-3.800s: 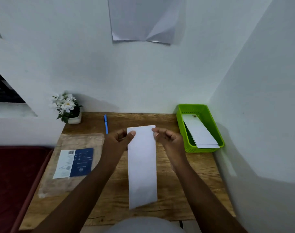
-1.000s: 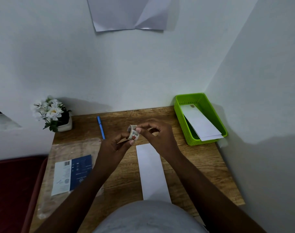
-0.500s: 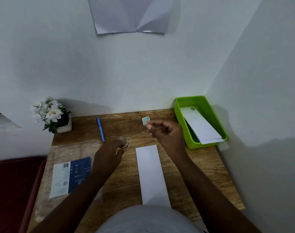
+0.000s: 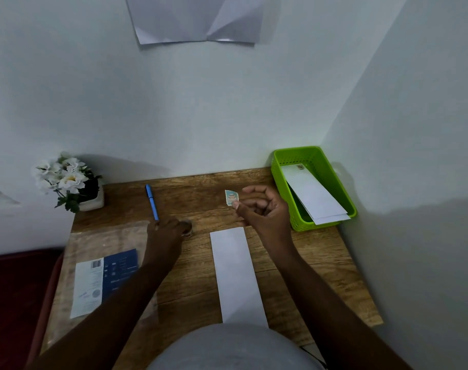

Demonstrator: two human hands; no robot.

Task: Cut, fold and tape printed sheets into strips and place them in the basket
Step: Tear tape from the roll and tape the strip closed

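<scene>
While your right hand (image 4: 265, 209) pinched small patterned tape piece (image 4: 231, 197) between fingers, left hand (image 4: 165, 233) gripped round tape roll (image 4: 187, 228) on wood-grain table (image 4: 307, 252); flat white strip (image 4: 237, 273) lay between.

table (image 4: 307, 252) | on it: strip (image 4: 235, 273), basket (image 4: 283, 193), pen (image 4: 152, 202), flowerpot (image 4: 94, 202), packet (image 4: 104, 276)

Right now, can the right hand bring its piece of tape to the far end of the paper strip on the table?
Probably yes: the right hand holds the tape piece just beyond the paper strip, nothing between.
</scene>
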